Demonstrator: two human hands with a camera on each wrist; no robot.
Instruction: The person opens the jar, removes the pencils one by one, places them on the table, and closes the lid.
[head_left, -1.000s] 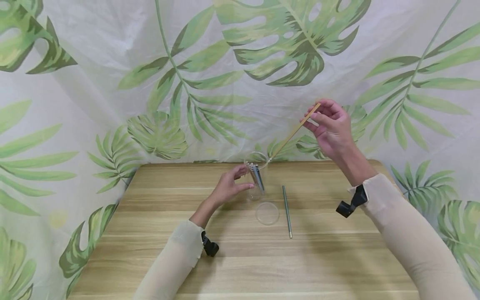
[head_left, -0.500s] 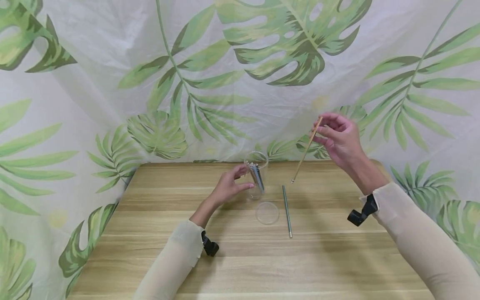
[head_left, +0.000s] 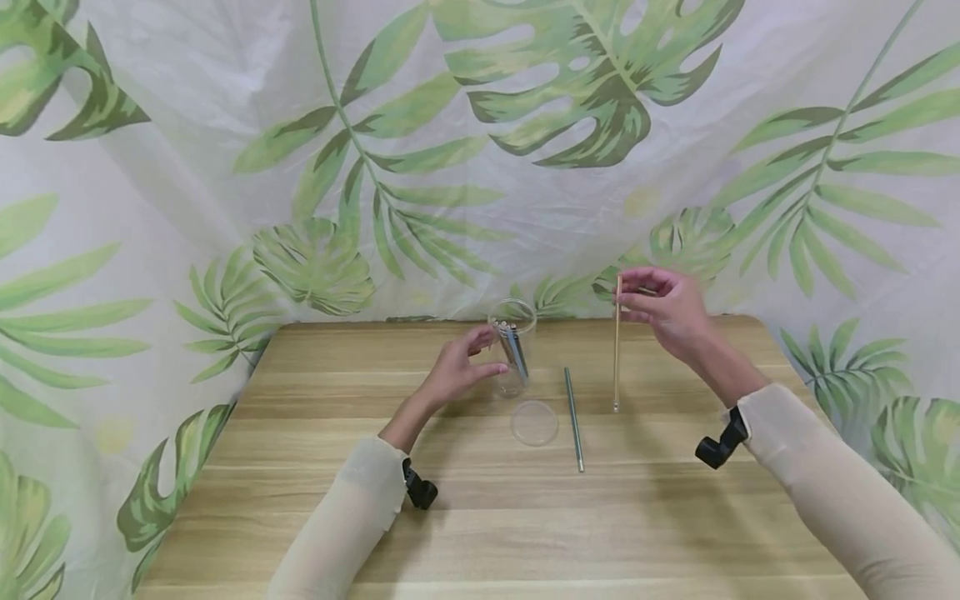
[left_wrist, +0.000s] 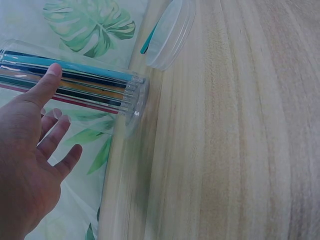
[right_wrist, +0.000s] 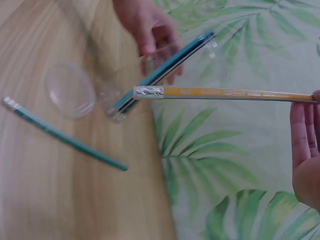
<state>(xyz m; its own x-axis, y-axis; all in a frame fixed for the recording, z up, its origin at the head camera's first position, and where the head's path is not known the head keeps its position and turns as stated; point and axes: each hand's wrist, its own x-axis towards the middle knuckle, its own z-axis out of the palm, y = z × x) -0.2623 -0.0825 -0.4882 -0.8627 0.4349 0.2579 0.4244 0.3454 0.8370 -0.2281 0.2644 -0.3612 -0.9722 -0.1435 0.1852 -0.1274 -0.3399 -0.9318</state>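
Note:
My left hand holds a clear plastic canister upright on the table, its thumb across the near side. Several pencils in blue, orange, green and red lean inside the canister. Between the thumb and fingers of my right hand a yellow pencil is pinched by its upper end. It hangs almost vertically, with its silver ferrule end downward. Left of it, a green pencil lies on the table, ferrule end toward me. A clear round lid lies between that pencil and the canister.
The wooden table ends at a leaf-patterned cloth that hangs behind it. Both forearms wear light sleeves, each with a black wrist camera mount strapped on.
My right hand has lowered with the yellow pencil, which swung from a slant beside the canister's rim to nearly vertical, right of the green pencil. The left hand and canister stay put.

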